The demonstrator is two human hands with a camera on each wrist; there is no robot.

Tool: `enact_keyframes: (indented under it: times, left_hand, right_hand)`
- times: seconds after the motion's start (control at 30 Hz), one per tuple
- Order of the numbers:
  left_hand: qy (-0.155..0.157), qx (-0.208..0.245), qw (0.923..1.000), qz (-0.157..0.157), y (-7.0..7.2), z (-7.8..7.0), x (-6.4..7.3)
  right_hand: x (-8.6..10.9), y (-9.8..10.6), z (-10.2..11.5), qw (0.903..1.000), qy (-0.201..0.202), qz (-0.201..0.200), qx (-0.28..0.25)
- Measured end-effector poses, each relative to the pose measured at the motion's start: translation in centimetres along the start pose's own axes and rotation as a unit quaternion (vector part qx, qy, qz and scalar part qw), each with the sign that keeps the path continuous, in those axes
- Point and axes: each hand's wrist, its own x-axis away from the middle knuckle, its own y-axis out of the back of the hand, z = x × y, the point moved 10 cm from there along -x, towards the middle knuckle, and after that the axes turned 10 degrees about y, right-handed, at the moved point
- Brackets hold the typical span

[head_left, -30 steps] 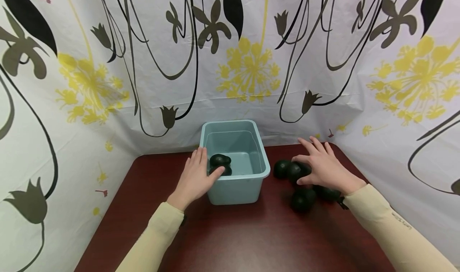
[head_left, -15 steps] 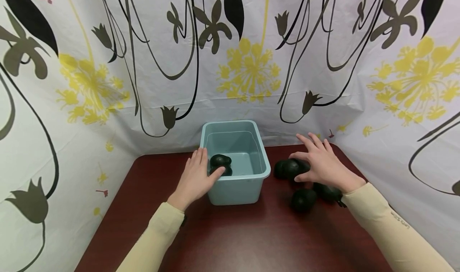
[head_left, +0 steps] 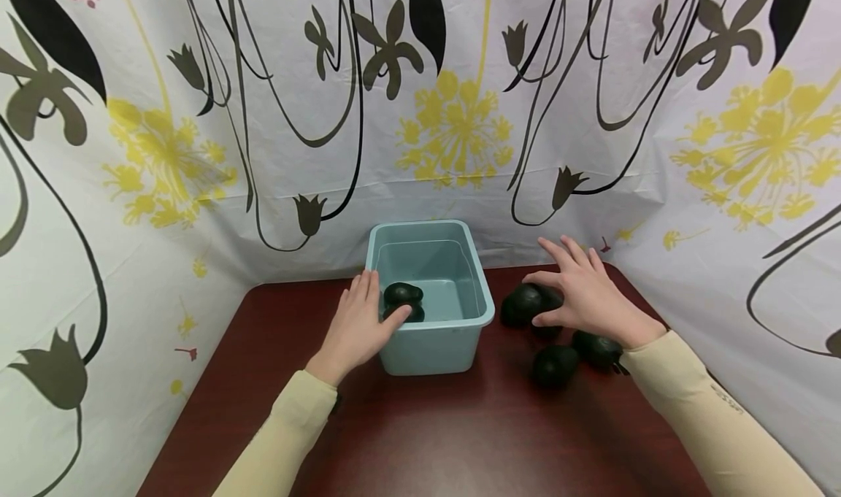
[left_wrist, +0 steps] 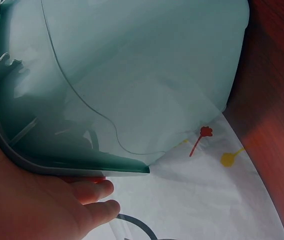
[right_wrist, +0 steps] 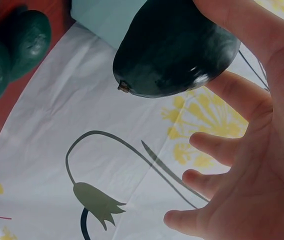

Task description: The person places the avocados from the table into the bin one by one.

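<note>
My right hand (head_left: 591,296) pinches a dark green avocado (right_wrist: 172,50) between thumb and index finger, the other fingers spread apart. Its stem end faces away from the palm in the right wrist view. In the head view this held avocado (head_left: 522,303) overlaps others to the right of the light blue plastic bin (head_left: 427,347). My left hand (head_left: 355,329) rests at the bin's left rim (left_wrist: 82,171), fingers extended along it and thumb over the near corner. Inside the bin, two avocados (head_left: 402,293) lie at the near left, the nearer one partly hidden by the thumb.
More avocados (head_left: 555,365) lie on the dark red table (head_left: 420,438), below and beside my right hand. A white floral cloth (head_left: 460,154) hangs behind the table and along both sides. The bin stands near the table's back edge.
My right hand has lifted the avocado slightly and shifted it left toward the bin, now covering the avocado behind it. The left hand and bin stay in place.
</note>
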Motion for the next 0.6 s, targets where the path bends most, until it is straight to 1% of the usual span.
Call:
enact_keyframes:
  times: [0.17,0.6]
  left_hand:
    - [0.000,-0.002,1.0000,0.000,0.0,0.0,0.0]
    - [0.002,-0.005,1.0000,0.003,-0.1,0.1,-0.1]
  right_hand:
    - [-0.5,0.3,0.3,1.0000,-0.001,-0.002,0.001]
    - [-1.7,1.1,1.3,0.9996,0.010,-0.024,-0.014]
